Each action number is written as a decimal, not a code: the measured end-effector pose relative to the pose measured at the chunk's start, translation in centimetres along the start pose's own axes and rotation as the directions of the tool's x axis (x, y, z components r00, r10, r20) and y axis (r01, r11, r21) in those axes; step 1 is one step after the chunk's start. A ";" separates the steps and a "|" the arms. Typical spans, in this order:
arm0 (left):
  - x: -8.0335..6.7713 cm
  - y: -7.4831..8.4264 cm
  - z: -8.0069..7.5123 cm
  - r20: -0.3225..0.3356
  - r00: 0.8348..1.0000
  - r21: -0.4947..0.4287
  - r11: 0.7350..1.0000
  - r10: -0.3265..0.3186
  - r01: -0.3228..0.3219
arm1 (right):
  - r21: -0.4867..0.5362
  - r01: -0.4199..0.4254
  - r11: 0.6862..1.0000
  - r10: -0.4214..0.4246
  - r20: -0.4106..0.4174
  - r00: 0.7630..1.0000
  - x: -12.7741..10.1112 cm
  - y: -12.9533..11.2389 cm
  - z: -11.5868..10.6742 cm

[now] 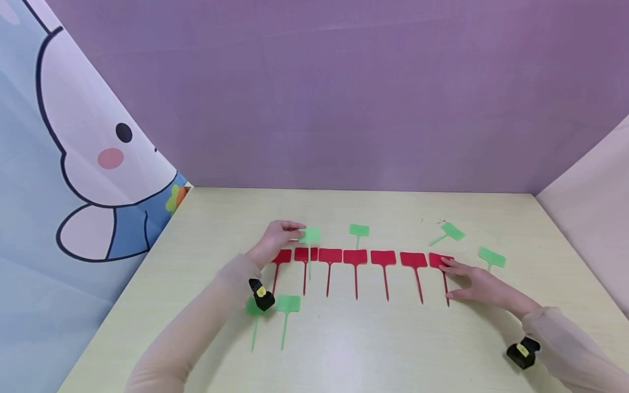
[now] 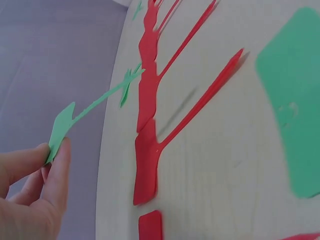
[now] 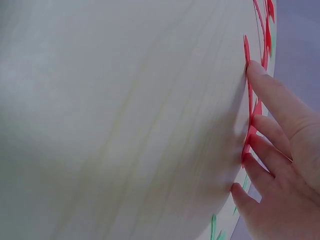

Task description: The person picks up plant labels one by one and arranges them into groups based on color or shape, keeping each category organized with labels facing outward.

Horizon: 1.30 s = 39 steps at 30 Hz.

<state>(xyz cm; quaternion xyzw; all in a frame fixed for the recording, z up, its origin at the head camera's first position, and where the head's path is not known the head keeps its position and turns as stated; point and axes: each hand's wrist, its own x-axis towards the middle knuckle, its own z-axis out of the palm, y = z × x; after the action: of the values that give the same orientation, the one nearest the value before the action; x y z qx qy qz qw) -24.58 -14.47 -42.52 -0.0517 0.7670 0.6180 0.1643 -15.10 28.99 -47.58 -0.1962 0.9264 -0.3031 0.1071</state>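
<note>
My left hand [image 1: 276,240] pinches a green T-shaped plant label [image 2: 62,122] by its flat head, between thumb and fingers. The label is raised above the left part of a row of several red plant labels [image 1: 356,257], its stem pointing down across them in the head view. These red labels lie side by side, heads away from me and stems toward me. At the row's right end, my right hand [image 1: 479,285] touches the last red label [image 3: 250,95]. Its spread fingertips rest along the head and the thumb lies by the stem.
Two green labels [image 1: 288,303] lie in front of the row at left, one partly behind the left wrist camera. Another green label [image 1: 359,230] lies behind the row's middle. Two more, a tilted one [image 1: 452,231] and one by the right hand [image 1: 492,256], lie at right.
</note>
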 end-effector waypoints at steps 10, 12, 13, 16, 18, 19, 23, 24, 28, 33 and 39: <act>-1.9 -0.8 0.8 0.017 1.000 0.064 0.998 -0.020 0.019 | 0.011 -0.014 1.000 0.014 0.004 1.000 -0.1 -0.3 -0.1; -2.2 -1.0 1.0 0.022 1.000 0.070 0.997 -0.014 0.013 | 0.014 -0.019 1.000 0.019 0.006 1.000 -0.1 -0.3 -0.1; -2.4 -1.1 1.1 0.026 1.000 0.072 0.997 -0.012 0.010 | 0.014 -0.021 1.000 0.021 0.006 1.000 -0.1 -0.3 -0.1; -2.8 -1.5 1.3 0.017 1.000 0.073 0.997 -0.010 0.008 | 0.010 -0.026 1.000 0.026 0.007 1.000 0.0 -0.2 -0.1; -3.1 -1.7 1.4 0.010 1.000 0.081 0.997 -0.009 0.008 | 0.006 -0.027 1.000 0.027 0.006 1.000 0.0 -0.2 -0.1; -3.3 -1.7 1.5 0.007 1.000 0.079 0.997 -0.010 0.010 | 0.004 -0.028 1.000 0.028 0.007 1.000 0.0 -0.2 -0.1; -4.1 -2.2 1.7 0.001 1.000 0.106 0.994 -0.016 0.016 | 0.001 -0.022 1.000 0.022 0.005 1.000 0.0 -0.1 -0.1; -4.3 -2.3 1.8 0.000 1.000 0.110 0.994 -0.018 0.018 | 0.003 -0.019 1.000 0.019 0.004 1.000 0.0 -0.1 -0.1; -5.0 -2.8 1.9 0.011 1.000 0.123 0.992 -0.023 0.022 | 0.007 -0.010 1.000 0.010 0.006 1.000 0.0 0.0 -0.1; -5.7 -3.2 2.2 0.034 0.999 0.131 0.991 -0.029 0.024 | -0.008 -0.009 1.000 0.009 0.005 1.000 0.0 0.0 -0.1; -6.5 -3.6 2.7 0.036 0.999 0.126 0.992 -0.033 0.028 | -0.008 -0.007 1.000 0.007 0.002 1.000 0.1 0.0 -0.1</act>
<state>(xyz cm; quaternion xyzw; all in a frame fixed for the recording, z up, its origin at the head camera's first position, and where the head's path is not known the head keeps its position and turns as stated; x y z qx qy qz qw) -16.91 -13.48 -44.34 -0.0413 0.8002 0.5669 0.1914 -15.15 28.96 -47.51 -0.1936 0.9281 -0.2990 0.1082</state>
